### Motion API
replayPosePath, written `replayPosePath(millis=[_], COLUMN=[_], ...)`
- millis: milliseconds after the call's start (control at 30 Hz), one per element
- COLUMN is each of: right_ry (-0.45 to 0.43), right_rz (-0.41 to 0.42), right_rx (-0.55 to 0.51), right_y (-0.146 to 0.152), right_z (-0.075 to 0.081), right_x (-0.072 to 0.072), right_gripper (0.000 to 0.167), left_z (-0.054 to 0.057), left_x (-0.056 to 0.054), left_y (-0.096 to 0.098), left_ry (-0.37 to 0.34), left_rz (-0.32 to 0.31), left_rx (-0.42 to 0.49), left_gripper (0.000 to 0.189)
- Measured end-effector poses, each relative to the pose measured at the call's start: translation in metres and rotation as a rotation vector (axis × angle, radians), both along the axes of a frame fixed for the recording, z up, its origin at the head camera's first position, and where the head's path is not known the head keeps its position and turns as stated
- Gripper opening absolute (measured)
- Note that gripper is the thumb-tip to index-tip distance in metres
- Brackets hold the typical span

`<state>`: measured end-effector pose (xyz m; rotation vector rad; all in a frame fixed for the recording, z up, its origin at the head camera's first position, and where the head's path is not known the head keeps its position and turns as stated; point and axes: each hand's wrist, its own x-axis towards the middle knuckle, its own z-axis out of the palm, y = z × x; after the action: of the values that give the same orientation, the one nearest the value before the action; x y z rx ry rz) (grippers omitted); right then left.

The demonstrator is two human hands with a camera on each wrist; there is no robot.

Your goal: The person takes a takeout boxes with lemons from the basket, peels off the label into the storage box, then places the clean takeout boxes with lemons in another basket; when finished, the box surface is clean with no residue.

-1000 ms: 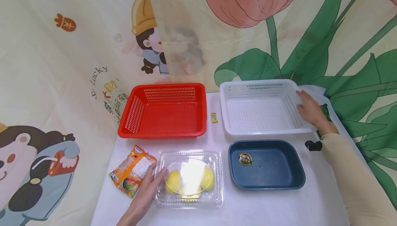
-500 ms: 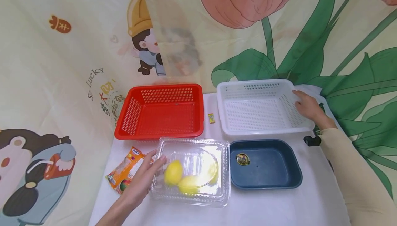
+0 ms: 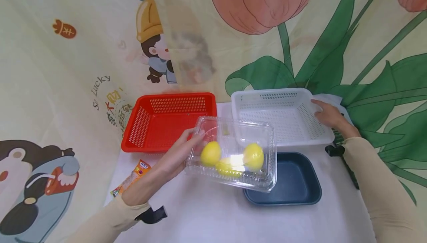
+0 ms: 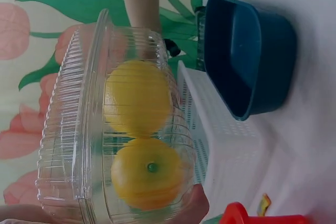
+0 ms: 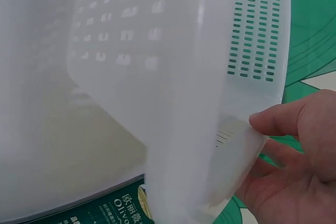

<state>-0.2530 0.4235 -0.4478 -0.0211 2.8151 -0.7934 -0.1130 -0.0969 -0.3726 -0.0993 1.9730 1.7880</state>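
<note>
Holding a clear box (image 3: 233, 154) by its left end, the left hand (image 3: 176, 154) has fingers curled round the rim and keeps the box lifted off the white table (image 3: 207, 217). Three lemons (image 3: 211, 153) sit inside the box. Taking the blue tray (image 3: 297, 183) as landmark: the box hangs over its left edge, the white basket (image 3: 280, 117) stands just behind it, and the red basket (image 3: 160, 124) lies behind and to its left. The right hand (image 3: 328, 115) grips the white basket's right rim, thumb inside the wall. A snack packet (image 3: 133, 178) lies far left of the tray.
</note>
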Motion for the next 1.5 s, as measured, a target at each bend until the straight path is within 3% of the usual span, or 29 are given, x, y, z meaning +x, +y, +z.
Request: replayPosePath(millis=[200,500,767,1133,1367,1500], right_ry=[0.011,0.03,0.003,0.035,0.039,0.037], right_rz=[-0.005,-0.035,-0.026,-0.005,-0.007,-0.008], right_rx=[-0.003,-0.02,-0.013,0.02,0.025,0.024], right_y=[0.002,0.002,0.001,0.002,0.0,0.001], right_z=[-0.001,-0.004,-0.002,-0.007,-0.005,-0.001], right_x=[0.0,0.001,0.0,0.0,0.001,0.001], right_gripper=[0.059,0.058,0.058,0.057,0.057,0.057], left_z=[0.007,0.009,-0.003,-0.036,-0.044,-0.049], left_x=[-0.036,-0.086,-0.121,-0.15,-0.161,-0.168], left_y=[0.038,0.086,0.118,0.163,0.178,0.187], left_ry=[0.008,0.012,-0.016,-0.037,-0.013,-0.003], left_rz=[-0.009,0.039,0.082,0.173,0.159,0.171], left_rx=[0.009,0.056,0.073,0.118,0.093,0.03], left_gripper=[0.071,0.07,0.072,0.069,0.07,0.066])
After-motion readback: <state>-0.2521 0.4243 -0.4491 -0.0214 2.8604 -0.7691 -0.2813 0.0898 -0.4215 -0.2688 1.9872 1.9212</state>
